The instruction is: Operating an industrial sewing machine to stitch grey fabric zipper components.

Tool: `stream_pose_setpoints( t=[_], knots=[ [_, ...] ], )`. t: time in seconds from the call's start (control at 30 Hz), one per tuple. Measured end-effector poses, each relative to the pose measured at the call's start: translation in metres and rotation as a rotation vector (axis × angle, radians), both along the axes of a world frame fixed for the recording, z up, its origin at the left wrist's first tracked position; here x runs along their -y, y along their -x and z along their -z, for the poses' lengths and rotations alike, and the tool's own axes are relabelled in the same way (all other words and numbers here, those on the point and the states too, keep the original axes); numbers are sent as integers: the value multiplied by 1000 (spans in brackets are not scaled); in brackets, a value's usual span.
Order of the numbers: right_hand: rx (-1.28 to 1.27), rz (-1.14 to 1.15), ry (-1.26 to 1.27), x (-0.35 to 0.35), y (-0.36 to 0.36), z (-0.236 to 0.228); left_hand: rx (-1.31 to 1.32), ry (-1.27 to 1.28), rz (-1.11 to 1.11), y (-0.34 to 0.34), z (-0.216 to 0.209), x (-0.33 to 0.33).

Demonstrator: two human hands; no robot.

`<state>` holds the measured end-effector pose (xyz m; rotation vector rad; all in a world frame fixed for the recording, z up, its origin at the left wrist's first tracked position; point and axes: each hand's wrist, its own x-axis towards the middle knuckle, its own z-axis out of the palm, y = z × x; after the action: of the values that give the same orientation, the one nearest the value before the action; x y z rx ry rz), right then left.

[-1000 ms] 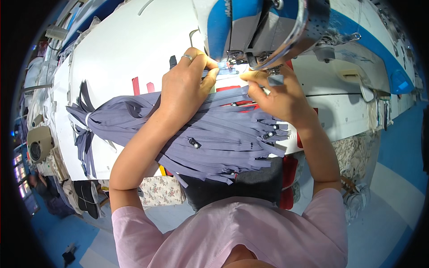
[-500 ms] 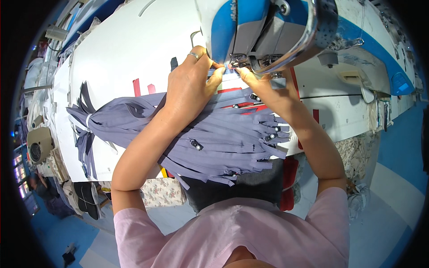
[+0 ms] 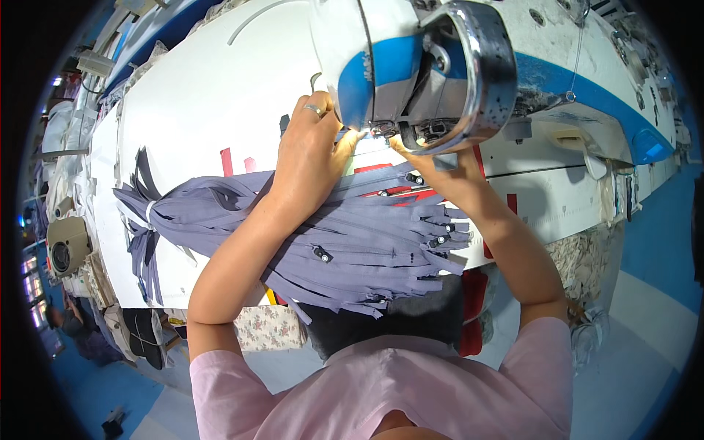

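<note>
White worktable (image 3: 198, 110), blue floor (image 3: 645, 323); grey strips (image 3: 352, 242) under both hands.

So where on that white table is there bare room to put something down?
The white tabletop is bare beyond the left hand, left of the sewing machine head. It is crowded under the machine head, where both hands meet, and where the grey strip bundle lies.

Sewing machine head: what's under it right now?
Under the sewing machine head, the left hand and right hand meet at a brightly lit spot, fingertips pressing a grey-purple strip on the white table. The needle and the stitching point are hidden.
</note>
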<state>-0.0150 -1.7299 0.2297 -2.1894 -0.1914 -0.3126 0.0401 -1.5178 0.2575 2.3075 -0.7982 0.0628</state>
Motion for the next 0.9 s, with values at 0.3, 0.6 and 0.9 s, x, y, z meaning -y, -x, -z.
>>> stream_pose_setpoints(
  t=[0.3, 0.6, 0.9],
  knots=[
    [138, -38, 225, 8, -2, 9, 72, -18, 10, 0, -4, 1],
    [-341, -63, 363, 2, 6, -14, -2, -19, -12, 2, -4, 1],
    [415, -53, 452, 28, 5, 47, 69, 11, 21, -1, -1, 6]
  ],
)
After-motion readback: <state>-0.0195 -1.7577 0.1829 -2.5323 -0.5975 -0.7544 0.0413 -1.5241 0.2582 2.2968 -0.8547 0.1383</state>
